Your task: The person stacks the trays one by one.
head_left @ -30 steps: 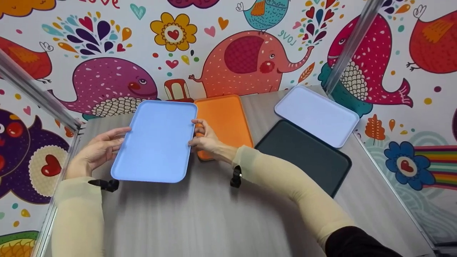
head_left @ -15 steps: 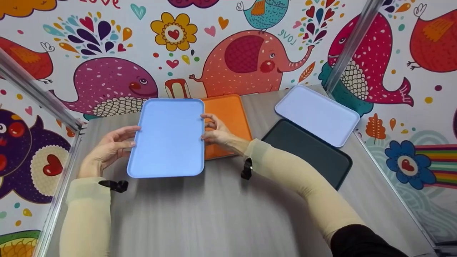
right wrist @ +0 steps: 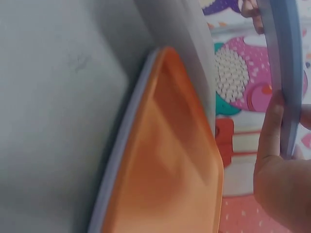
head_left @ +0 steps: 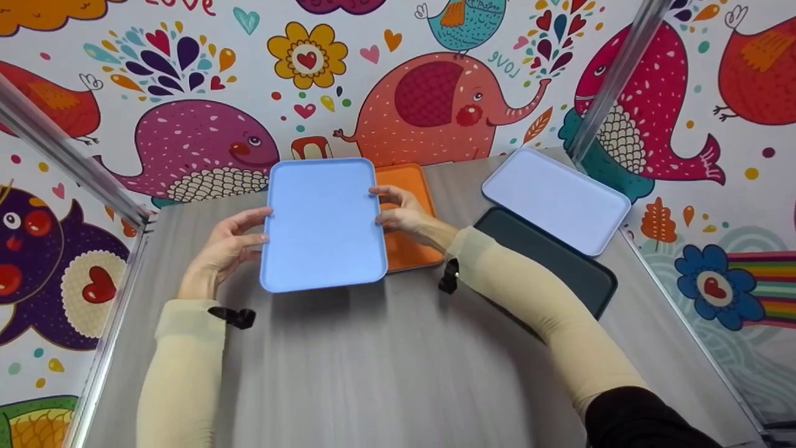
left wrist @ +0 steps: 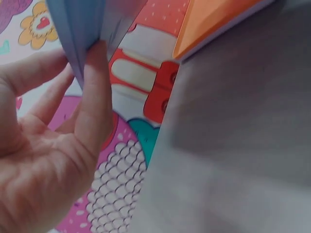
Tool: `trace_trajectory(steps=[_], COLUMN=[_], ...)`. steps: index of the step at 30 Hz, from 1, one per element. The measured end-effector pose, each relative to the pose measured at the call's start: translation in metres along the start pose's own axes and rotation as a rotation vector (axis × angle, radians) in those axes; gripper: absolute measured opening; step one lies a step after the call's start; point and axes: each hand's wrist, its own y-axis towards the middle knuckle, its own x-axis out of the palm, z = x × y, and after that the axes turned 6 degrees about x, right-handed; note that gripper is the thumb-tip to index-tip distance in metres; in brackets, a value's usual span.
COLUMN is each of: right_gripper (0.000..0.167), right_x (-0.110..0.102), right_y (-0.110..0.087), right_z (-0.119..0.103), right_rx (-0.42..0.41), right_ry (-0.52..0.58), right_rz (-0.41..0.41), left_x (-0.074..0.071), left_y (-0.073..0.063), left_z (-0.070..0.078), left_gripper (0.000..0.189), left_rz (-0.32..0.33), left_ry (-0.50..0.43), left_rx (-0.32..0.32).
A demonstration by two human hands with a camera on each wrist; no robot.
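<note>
Head view: blue tray [head_left: 323, 224] held up off the worktop [head_left: 348, 373], inner face toward the camera, a shadow below it. Left hand [head_left: 227, 246] grips its left edge, right hand [head_left: 407, 214] grips its right edge; both hands are closed to a narrow pinch on the rim. Orange tray [head_left: 407, 252] lies on the worktop behind, partly covered by the blue tray and right hand. To the right, dark tray [head_left: 559, 261] and pale lilac tray [head_left: 558, 199] lie at a slant along each other's long sides; overlap can't be told. Right forearm crosses in front of the dark tray. Beige sleeves [head_left: 186, 373] on both arms, black strap [head_left: 239, 317] at the left wrist, another at the right. Wall [head_left: 305, 56] behind has cartoon animals.

Left wrist view: left hand pinches the blue tray's edge between thumb and fingers, tray seen nearly edge-on. Orange tray's corner at the top, well apart from the hand, a pale band under its rim.

Right wrist view: right hand holds the blue tray's near edge, digits on both faces. Left hand's fingertips show at the far end. Orange tray fills the middle, pale band under its rim.
</note>
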Motion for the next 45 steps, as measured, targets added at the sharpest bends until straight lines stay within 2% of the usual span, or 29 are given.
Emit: trace_trajectory(steps=[6, 11, 20, 27, 34, 37, 45], right_gripper=[0.067, 0.066, 0.068, 0.071, 0.068, 0.068, 0.068], right_x=[-0.031, -0.052, -0.086, -0.108, -0.115, -0.116, -0.112], right_y=[0.004, 0.004, 0.005, 0.009, 0.011, 0.015, 0.025], right_z=[-0.013, -0.019, -0.004, 0.011, 0.017, 0.021, 0.025], right_rx=[-0.003, 0.002, 0.096, 0.126, 0.173, 0.170, 0.127], right_ry=[-0.046, -0.095, -0.233, -0.317, -0.373, -0.395, -0.479], right_rz=[0.094, 0.134, 0.165, 0.205, 0.265, 0.285, 0.290], left_x=[0.030, 0.052, 0.090, 0.117, 0.135, 0.140, 0.140], left_y=[0.026, 0.044, 0.062, 0.078, 0.092, 0.097, 0.105], left_z=[-0.007, -0.018, -0.043, -0.051, -0.053, -0.056, -0.062], left_gripper=[0.067, 0.067, 0.071, 0.070, 0.070, 0.069, 0.068], left_rz=[0.037, 0.058, 0.104, 0.102, 0.103, 0.110, 0.146], left_ry=[-0.011, -0.014, 0.065, 0.138, 0.212, 0.282, 0.418], left_rx=[-0.004, -0.014, -0.068, -0.101, -0.087, -0.084, -0.082])
